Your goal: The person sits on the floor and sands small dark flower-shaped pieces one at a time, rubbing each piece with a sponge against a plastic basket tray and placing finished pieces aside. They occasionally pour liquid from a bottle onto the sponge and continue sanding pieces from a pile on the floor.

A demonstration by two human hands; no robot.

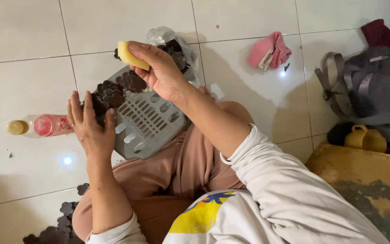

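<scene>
Yellow sponge block (130, 55) pinched in right hand (161, 72) grip, above grey slotted tray (147, 124) on lap. Left hand (91, 126), fingers spread, presses dark flower-shaped pieces (111, 95) at tray edge. Clear bottle (41, 125) w/ red label lies left on floor. Clear bag (172, 43) behind, contents partly hidden.

White sleeves, printed shirt, pink trousers
</scene>
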